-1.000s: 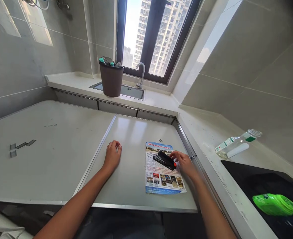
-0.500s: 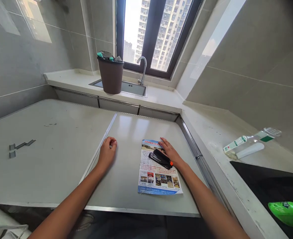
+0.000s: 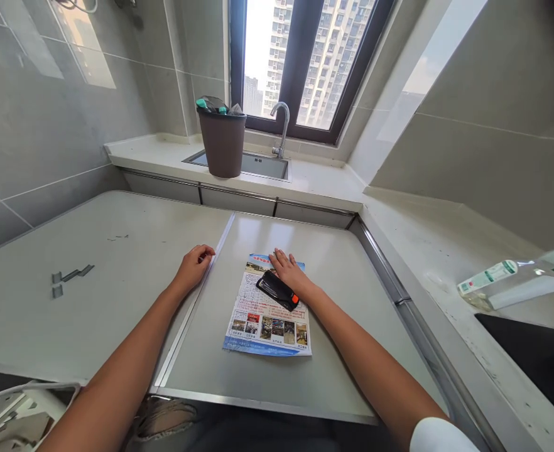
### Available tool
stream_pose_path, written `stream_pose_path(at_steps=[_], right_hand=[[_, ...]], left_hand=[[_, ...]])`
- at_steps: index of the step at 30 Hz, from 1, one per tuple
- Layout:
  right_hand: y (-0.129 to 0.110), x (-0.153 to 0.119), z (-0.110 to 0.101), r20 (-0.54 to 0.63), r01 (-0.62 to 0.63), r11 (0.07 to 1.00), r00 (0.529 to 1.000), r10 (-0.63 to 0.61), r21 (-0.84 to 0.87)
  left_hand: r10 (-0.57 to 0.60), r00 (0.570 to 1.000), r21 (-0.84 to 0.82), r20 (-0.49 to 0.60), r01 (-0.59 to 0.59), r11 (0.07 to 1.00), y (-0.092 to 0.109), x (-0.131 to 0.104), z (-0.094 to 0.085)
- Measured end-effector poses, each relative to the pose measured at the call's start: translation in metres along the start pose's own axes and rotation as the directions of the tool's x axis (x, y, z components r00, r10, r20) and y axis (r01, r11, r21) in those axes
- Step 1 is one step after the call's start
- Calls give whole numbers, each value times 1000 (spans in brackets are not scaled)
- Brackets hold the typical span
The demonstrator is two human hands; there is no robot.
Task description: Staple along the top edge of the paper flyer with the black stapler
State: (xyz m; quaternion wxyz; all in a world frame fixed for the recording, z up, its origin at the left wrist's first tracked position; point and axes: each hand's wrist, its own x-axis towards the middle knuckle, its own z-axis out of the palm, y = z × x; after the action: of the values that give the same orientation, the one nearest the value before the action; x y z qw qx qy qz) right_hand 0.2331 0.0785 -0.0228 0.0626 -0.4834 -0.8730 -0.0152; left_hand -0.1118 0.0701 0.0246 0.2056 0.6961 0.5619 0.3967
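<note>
A printed leaflet with photos and a blue lower edge lies on the right half of the light table. On it rests a black stapler with an orange end. My right hand lies on the leaflet's upper right part with its fingers spread, just behind the stapler. Left of the leaflet, near the strip between the table halves, my left hand rests with its fingers curled in; what it holds, if anything, is hidden.
Several grey staple strips lie on the table's left half. Behind stand a brown bin and a tap by the sink. A clear bottle lies on the right counter.
The leaflet with the stapler on it has slid left and turned slightly, my right hand moving along with it. My left hand is now closer to the table's dividing strip. The view has shifted right.
</note>
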Motion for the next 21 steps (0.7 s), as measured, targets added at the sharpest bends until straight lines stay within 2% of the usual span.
stream_pose_path(at_steps=[5,8,11,13,15,18,21], right_hand=[[-50,48,-2,-38,82,970,996,-76,231],[-68,61,-8,-58,115,957,993,-103,267],[-74,63,-19,-134,119,947,988,-82,297],[-68,58,-28,-212,61,944,977,10,325],[-53,50,-37,-230,-101,933,955,189,346],[-14,29,-46,-114,-413,877,886,449,245],[29,1,-46,-91,-551,830,825,557,86]], left_hand=[[122,989,24,82,-125,992,2,-13,2],[90,993,47,80,-93,994,7,-13,4],[66,996,49,67,-69,996,6,-12,3],[76,995,50,73,-79,996,4,-12,3],[83,993,55,80,-88,995,2,-13,4],[72,994,67,82,-78,995,-2,-13,6],[54,996,72,74,-59,996,-4,-13,8]])
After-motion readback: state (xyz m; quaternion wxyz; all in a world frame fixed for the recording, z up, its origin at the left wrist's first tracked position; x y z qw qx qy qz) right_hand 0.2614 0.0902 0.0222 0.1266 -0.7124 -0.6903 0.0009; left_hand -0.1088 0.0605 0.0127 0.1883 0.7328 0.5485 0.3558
